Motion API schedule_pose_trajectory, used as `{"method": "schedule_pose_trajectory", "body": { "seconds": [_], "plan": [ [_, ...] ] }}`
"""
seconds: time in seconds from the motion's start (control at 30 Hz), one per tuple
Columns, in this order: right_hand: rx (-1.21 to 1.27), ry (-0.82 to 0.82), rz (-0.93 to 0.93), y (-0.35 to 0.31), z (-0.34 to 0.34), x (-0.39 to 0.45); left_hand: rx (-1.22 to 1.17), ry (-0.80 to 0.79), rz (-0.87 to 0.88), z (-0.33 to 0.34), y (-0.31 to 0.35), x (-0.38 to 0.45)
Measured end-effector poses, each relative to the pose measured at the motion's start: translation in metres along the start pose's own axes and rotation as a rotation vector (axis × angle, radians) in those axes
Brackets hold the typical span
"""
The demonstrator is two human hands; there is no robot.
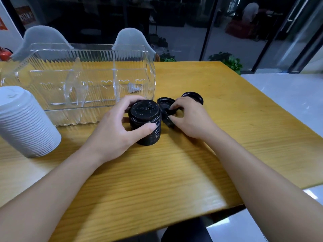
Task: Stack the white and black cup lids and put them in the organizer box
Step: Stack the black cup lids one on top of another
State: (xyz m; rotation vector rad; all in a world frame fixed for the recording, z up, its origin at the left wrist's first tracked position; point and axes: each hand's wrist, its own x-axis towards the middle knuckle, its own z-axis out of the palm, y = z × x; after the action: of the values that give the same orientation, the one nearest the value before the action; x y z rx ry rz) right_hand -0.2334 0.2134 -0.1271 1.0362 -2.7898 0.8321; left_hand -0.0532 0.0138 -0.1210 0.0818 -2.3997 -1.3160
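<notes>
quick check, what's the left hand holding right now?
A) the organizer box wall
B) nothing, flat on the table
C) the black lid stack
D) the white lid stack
C: the left hand has its thumb and fingers curled round the black lid stack standing on the table, while the white lid stack sits untouched off to the left.

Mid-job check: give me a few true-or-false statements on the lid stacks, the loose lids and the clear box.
1. The left hand grips the ribbed stack of black cup lids. True.
2. The tall stack of white cup lids sits inside the clear plastic organizer box. False: it stands on the wooden table, beside the box.
3. The right hand pinches a loose black lid. True.
4. Every black lid is stacked. False: another black lid lies apart.
</notes>
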Motion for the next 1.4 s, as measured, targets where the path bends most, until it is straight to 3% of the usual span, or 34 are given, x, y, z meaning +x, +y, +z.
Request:
{"method": "schedule_pose_trajectory", "body": {
  "seconds": [0.47,0.67,0.8,0.97,1.2,1.4],
  "plan": [
    [0.287,0.128,-0.117,0.01,-0.012,-0.016,0.037,0.008,0.004,-0.002,0.003,0.0],
    [0.489,-0.017,-0.209,-0.004,-0.031,-0.031,0.04,0.013,0.013,-0.002,0.002,0.0],
    [0.392,-0.102,-0.261,-0.003,-0.031,-0.036,0.042,0.018,0.018,-0.001,0.001,0.0],
    [0.372,-0.042,-0.284,0.002,-0.026,-0.032,0.044,0.022,0.02,0.001,0.001,-0.001],
    [0.911,0.071,-0.125,0.004,-0.045,-0.027,0.056,-0.008,0.016,0.003,0.003,-0.004],
    [1.33,-0.014,-0.047,-0.01,-0.046,-0.024,0.062,-0.034,0.007,0.006,0.005,-0.006]
  ]
}}
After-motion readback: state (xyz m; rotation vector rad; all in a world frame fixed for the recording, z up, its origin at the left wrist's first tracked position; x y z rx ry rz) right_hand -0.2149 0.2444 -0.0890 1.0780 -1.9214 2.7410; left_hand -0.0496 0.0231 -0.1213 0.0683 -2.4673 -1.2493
